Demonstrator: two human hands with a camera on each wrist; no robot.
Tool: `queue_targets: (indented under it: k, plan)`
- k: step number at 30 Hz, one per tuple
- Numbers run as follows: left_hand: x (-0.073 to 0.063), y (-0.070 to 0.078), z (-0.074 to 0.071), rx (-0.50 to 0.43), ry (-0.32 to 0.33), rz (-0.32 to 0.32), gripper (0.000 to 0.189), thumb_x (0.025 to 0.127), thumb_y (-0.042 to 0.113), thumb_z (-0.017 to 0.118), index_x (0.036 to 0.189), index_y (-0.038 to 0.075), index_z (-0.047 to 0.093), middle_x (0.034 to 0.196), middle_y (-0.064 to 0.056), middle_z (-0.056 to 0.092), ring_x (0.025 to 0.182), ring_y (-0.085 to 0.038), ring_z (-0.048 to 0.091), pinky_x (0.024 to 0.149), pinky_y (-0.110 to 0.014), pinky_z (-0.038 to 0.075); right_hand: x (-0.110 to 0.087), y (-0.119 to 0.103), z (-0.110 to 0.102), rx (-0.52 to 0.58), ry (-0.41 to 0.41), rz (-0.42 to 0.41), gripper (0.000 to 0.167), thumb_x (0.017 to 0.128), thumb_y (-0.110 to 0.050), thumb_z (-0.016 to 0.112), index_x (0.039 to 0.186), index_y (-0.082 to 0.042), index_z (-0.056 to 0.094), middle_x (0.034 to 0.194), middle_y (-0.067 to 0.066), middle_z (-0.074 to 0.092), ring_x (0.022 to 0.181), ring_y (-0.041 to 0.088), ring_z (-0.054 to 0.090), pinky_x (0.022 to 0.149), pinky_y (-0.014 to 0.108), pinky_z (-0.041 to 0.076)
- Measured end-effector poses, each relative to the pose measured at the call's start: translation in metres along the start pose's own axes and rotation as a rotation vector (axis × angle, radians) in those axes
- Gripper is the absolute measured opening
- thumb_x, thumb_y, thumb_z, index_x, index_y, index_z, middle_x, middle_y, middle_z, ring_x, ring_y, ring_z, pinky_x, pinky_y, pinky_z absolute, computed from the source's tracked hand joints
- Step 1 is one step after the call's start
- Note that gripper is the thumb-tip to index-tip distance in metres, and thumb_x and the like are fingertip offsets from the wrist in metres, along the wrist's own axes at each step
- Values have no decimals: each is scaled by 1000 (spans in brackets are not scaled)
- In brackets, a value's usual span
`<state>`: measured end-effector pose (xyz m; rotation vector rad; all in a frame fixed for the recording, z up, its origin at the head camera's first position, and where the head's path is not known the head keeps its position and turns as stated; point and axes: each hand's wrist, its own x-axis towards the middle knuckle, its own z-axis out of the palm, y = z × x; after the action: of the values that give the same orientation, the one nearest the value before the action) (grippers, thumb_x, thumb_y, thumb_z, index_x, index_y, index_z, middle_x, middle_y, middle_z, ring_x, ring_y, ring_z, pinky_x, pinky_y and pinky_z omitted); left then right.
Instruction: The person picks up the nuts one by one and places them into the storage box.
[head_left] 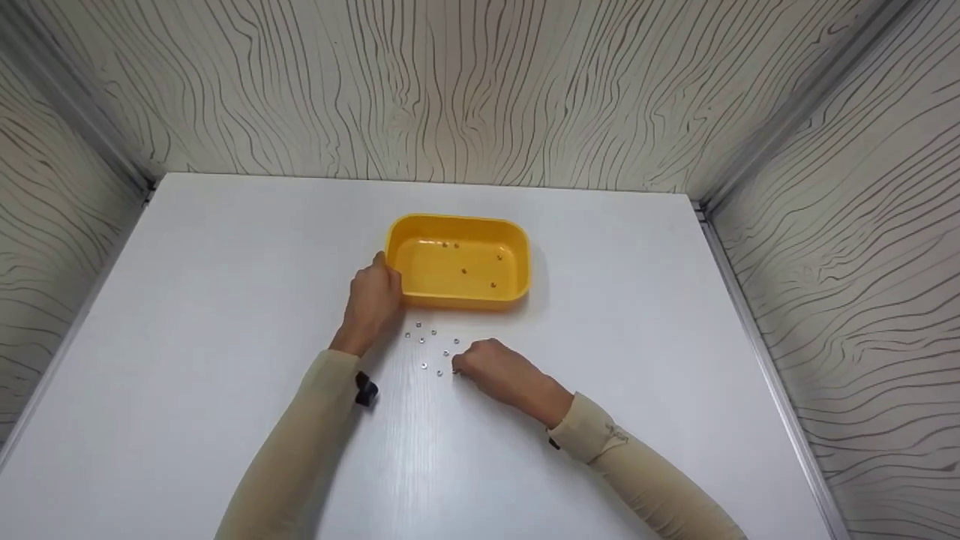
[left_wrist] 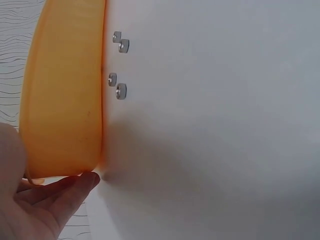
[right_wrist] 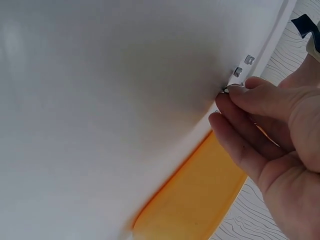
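Observation:
A yellow plastic bin [head_left: 461,303] stands on the white table, with several small metal nuts [head_left: 463,271] scattered on its floor. My left hand [head_left: 373,298] grips the bin's left end, thumb over the rim and fingers against the outer wall in the left wrist view. In front of the bin several more nuts [head_left: 421,340] lie loose on the table. Among them, at their right side, my right hand [head_left: 504,373] is down close to the tabletop. Its thumb and index finger pinch a nut [right_wrist: 226,90] in the right wrist view, mostly covered by the fingertips.
The white table [head_left: 225,247] is bordered by wood-grain patterned panels [head_left: 450,90] at the back and both sides. Metal rails [head_left: 757,360] run along its side edges. A dark wrist strap [head_left: 366,390] hangs by the left sleeve.

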<state>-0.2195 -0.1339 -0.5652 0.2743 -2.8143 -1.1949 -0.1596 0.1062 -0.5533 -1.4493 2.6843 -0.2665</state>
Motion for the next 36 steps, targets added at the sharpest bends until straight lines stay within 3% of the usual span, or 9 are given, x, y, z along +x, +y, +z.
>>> queue_targets:
  k: [11, 20, 27, 36]
  plan:
    - [2, 1, -1, -2, -27, -9, 38, 109, 18, 39, 136, -6, 53, 87, -9, 59, 78, -22, 59, 69, -29, 51, -6, 5, -2, 2, -19, -22, 19, 97, -4, 69, 107, -12, 84, 100, 1, 83, 88, 18, 78, 83, 33, 64]
    - [0, -1, 0, 15, -4, 37, 39, 109, 15, 39, 138, -8, 52, 88, -10, 63, 73, -19, 61, 64, -26, 51, -5, 5, -3, 37, -9, -17, 17, 96, -4, 71, 104, -11, 84, 99, 1, 83, 89, 17, 79, 84, 32, 64]
    - [3, -1, 1, 11, 12, 28, 37, 109, 16, 40, 134, -7, 54, 89, -11, 64, 75, -20, 61, 64, -27, 50, -5, 6, -3, 69, 4, -11, 17, 96, -2, 70, 105, -9, 83, 99, 2, 83, 89, 17, 78, 84, 33, 63]
    - [3, -2, 1, 16, 6, 46, 38, 109, 15, 41, 136, -8, 54, 88, -13, 64, 75, -21, 60, 65, -28, 51, -7, 7, -13, 181, 39, 18, 25, 91, 6, 69, 106, -7, 83, 101, 4, 83, 92, 18, 79, 84, 32, 64]
